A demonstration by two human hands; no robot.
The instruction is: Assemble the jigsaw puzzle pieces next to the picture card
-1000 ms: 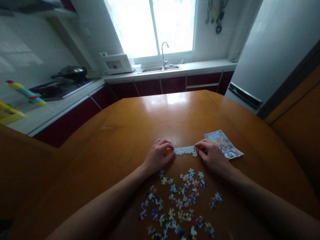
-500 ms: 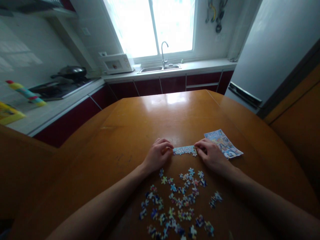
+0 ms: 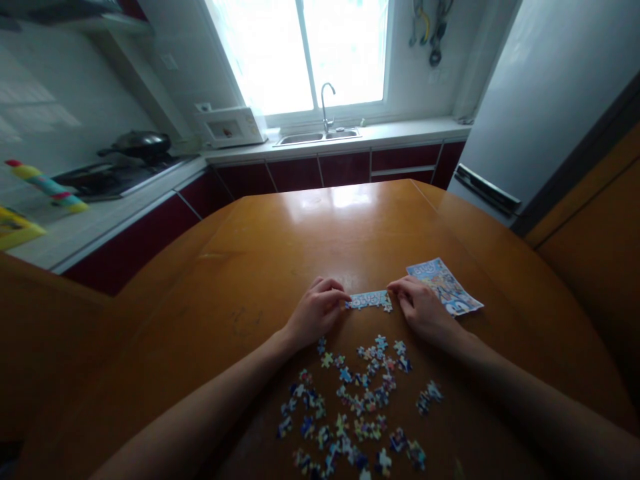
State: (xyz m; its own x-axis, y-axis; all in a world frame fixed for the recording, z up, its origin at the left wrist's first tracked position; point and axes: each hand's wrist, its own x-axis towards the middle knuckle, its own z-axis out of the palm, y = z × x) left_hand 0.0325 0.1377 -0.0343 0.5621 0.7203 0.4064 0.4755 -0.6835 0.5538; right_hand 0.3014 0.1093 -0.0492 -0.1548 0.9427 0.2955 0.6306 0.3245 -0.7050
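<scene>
A joined strip of jigsaw puzzle pieces (image 3: 369, 299) lies flat on the wooden table, pale blue with lettering. At its left end, my left hand (image 3: 320, 310) is closed, thumb and fingertips on the edge. My right hand (image 3: 420, 307) pinches the upper right corner of the strip with its fingers bent. Nearer to me, between my forearms, many loose puzzle pieces (image 3: 367, 400) are scattered. A small joined cluster (image 3: 429, 397) sits apart on their right. Just beyond my right hand lies a printed picture sheet (image 3: 450, 287), partly covered by that hand.
The brown table (image 3: 320, 233) has rounded sides. Behind it run a counter with a sink (image 3: 317, 137), a white microwave (image 3: 231, 127) and, to the left, a stove with a black pan (image 3: 143, 143). A grey fridge (image 3: 540, 100) stands at the right.
My left fingers have shifted slightly right and flattened along the strip's left end. My right hand stays at the right corner. The whole view has drifted a little.
</scene>
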